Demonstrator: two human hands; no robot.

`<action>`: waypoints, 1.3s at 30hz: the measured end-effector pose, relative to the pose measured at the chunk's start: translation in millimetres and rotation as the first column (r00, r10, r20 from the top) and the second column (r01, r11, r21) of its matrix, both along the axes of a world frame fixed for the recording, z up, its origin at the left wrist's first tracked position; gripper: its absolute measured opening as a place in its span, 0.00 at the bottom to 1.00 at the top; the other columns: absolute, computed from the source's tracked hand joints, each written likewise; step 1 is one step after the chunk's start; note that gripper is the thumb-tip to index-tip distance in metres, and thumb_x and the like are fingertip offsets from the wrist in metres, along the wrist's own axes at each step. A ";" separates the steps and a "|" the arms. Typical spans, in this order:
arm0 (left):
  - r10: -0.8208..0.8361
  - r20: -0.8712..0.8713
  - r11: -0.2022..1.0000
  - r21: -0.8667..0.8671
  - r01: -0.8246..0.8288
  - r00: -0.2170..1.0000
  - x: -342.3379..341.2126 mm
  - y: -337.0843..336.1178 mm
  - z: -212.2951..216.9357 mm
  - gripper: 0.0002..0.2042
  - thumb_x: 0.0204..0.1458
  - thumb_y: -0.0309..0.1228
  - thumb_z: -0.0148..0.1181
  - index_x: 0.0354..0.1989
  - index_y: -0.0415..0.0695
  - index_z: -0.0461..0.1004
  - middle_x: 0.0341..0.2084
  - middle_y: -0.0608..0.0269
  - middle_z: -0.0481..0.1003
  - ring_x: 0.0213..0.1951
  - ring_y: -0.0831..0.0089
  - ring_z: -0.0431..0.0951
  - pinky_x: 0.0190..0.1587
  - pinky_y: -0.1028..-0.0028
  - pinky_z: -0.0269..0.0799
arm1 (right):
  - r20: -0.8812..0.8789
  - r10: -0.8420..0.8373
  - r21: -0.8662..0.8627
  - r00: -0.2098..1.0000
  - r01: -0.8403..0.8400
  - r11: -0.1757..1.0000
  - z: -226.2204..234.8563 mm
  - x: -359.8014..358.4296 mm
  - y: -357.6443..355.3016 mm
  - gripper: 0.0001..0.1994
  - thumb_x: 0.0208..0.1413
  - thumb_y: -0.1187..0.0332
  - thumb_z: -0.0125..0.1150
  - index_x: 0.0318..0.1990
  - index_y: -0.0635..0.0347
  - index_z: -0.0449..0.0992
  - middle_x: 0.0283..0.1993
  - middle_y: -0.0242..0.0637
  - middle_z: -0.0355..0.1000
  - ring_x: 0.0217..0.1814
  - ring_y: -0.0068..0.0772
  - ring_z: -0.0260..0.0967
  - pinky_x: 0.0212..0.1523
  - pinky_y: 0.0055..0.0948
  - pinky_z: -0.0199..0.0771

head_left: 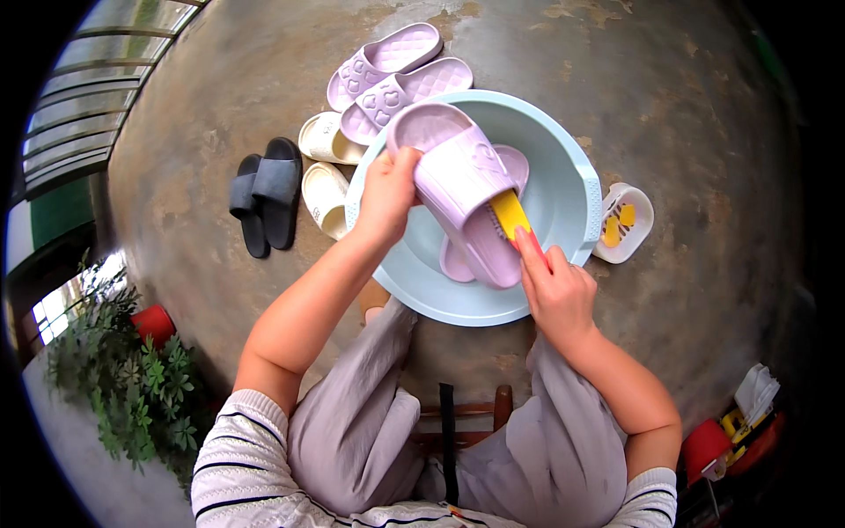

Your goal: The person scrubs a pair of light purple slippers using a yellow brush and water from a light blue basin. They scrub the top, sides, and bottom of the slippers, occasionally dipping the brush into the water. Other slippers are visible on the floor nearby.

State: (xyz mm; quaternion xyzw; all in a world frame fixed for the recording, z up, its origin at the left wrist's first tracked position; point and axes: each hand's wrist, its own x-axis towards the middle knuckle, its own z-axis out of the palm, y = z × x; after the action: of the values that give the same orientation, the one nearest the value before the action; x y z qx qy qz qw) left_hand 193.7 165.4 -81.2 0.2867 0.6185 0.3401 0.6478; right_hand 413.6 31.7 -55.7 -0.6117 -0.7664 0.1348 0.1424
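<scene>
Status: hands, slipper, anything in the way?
Left hand grips lilac slipper over pale-blue basin. Right hand holds yellow-and-red brush, head at slipper's opening. Second lilac slipper partly hidden beneath; no obstruction visible.

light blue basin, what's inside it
Inside the basin lies a purple slipper, with only its two ends showing. Its middle is hidden under the held slipper in the left hand, which also covers part of the basin's bottom.
</scene>
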 end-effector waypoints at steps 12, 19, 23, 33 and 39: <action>0.008 -0.060 0.998 -0.069 -0.012 0.998 10.9 -23.3 -11.6 0.11 0.58 0.35 0.52 0.32 0.38 0.74 0.22 0.65 0.75 0.22 0.78 0.72 0.24 0.75 0.68 | -0.016 0.046 0.128 0.999 -0.044 0.991 -6.4 -8.6 24.6 0.25 0.49 0.71 0.64 0.59 0.54 0.75 0.26 0.34 0.60 0.16 0.32 0.61 0.18 0.30 0.62; 0.076 -0.024 0.996 0.040 -0.075 0.997 -16.0 9.1 -2.0 0.13 0.59 0.36 0.50 0.33 0.39 0.75 0.22 0.66 0.74 0.20 0.77 0.71 0.23 0.76 0.66 | -0.075 0.088 0.046 0.993 -0.084 0.995 3.1 -4.0 4.1 0.25 0.51 0.71 0.63 0.59 0.54 0.75 0.25 0.35 0.61 0.16 0.33 0.61 0.18 0.30 0.63; 0.036 -0.035 0.995 -0.092 -0.039 0.999 16.3 -18.6 -12.2 0.14 0.60 0.37 0.48 0.33 0.39 0.75 0.22 0.65 0.74 0.20 0.76 0.71 0.23 0.75 0.66 | -0.114 0.021 0.202 0.993 0.002 0.979 -18.7 -7.1 51.0 0.24 0.51 0.69 0.64 0.59 0.52 0.76 0.25 0.33 0.61 0.14 0.32 0.61 0.17 0.30 0.63; 0.242 0.067 0.970 -0.044 -0.240 0.968 -37.4 25.5 -21.4 0.14 0.61 0.39 0.46 0.37 0.42 0.74 0.24 0.65 0.75 0.21 0.75 0.73 0.21 0.73 0.66 | -0.099 0.137 -0.065 0.986 -0.144 0.987 73.6 14.1 7.7 0.22 0.49 0.71 0.67 0.56 0.55 0.78 0.22 0.31 0.58 0.14 0.28 0.58 0.17 0.29 0.58; 0.039 0.067 0.990 -0.137 -0.029 0.997 2.8 8.1 -16.0 0.15 0.60 0.41 0.46 0.40 0.43 0.73 0.28 0.64 0.75 0.25 0.74 0.75 0.24 0.73 0.70 | -0.048 0.072 0.027 0.996 -0.070 0.997 53.1 -4.9 31.3 0.20 0.51 0.71 0.65 0.54 0.57 0.78 0.22 0.32 0.59 0.15 0.30 0.61 0.17 0.30 0.61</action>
State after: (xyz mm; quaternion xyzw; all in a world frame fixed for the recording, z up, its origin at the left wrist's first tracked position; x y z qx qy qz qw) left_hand 196.5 173.5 -97.1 0.2195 0.6221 0.3181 0.6809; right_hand 408.7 63.1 -2.6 -0.5787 -0.7856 0.1448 0.1640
